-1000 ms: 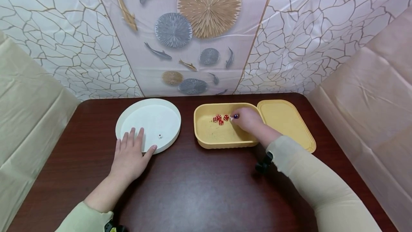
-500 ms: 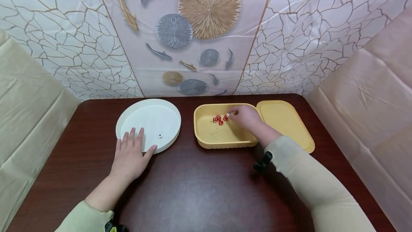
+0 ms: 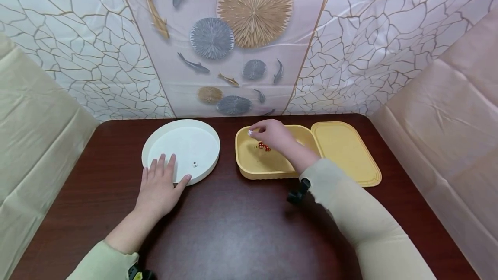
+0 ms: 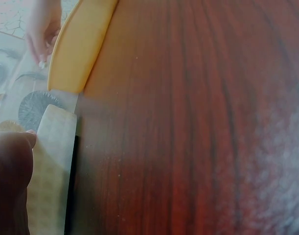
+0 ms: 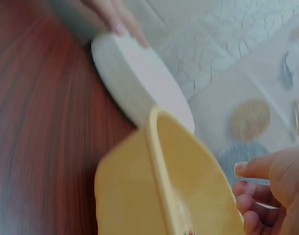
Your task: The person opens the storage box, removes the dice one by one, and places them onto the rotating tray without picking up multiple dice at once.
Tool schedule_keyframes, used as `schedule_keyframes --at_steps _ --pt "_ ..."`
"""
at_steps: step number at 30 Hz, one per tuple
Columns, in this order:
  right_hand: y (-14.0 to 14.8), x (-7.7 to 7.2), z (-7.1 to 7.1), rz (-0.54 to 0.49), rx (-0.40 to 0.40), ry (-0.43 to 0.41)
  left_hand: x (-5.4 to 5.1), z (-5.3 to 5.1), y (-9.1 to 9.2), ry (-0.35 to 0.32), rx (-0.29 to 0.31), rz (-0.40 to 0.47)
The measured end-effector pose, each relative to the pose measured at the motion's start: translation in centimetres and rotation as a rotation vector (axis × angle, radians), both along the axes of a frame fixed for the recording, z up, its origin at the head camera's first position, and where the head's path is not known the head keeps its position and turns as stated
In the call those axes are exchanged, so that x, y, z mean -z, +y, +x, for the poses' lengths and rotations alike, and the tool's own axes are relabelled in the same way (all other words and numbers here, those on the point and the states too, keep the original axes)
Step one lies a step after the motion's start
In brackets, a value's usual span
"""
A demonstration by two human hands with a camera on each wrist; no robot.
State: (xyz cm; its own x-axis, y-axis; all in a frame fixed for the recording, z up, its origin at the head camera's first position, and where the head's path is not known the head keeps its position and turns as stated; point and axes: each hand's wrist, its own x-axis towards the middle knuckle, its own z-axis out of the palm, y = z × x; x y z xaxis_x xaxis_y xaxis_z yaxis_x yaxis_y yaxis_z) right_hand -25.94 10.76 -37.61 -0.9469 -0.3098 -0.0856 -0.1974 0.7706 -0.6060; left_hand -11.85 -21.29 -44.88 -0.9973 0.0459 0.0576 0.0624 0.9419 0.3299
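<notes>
My right hand (image 3: pixel 275 135) pinches a small white die (image 3: pixel 250 132) between thumb and fingertips, above the left part of a yellow box (image 3: pixel 245 159). Red dice (image 3: pixel 267 148) lie inside the box, some of them hidden behind that hand. In the left wrist view the same white die (image 4: pixel 42 64) shows at the fingertips, just past the box. With fingers spread, my left hand (image 3: pixel 158 189) rests over the near rim of a round white tray (image 3: pixel 212 165). Another white die (image 3: pixel 195 164) lies in this tray.
A flat yellow lid (image 3: pixel 346 150) lies to the right of the box. Both containers stand on a dark wooden table (image 3: pixel 233 224), with a strip of tabletop between them. A patterned cloth (image 3: pixel 249 77) hangs behind the table's far edge.
My right hand has lifted the white die from among the red dice and moved left with it, up over the box's left part. The left hand stays on the tray.
</notes>
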Motion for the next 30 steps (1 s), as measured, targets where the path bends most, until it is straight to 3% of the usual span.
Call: schedule_keyframes --at_steps 5,14,24,30 --pt "-2.8 -0.3 0.2 -0.095 -0.036 -0.064 0.0 0.0 0.0 -0.005 -0.003 -0.002" --pt "-7.2 -0.5 0.7 -0.086 -0.098 -0.058 -0.1 0.0 0.0 -0.010 -0.008 -0.003" --pt "-12.5 1.1 1.8 0.186 -0.261 0.081 -0.1 -0.1 0.0 -0.005 -0.010 -0.015" --pt "-14.6 1.9 2.2 0.382 -0.312 0.125 -0.2 -0.1 0.0 -0.001 -0.014 -0.018"
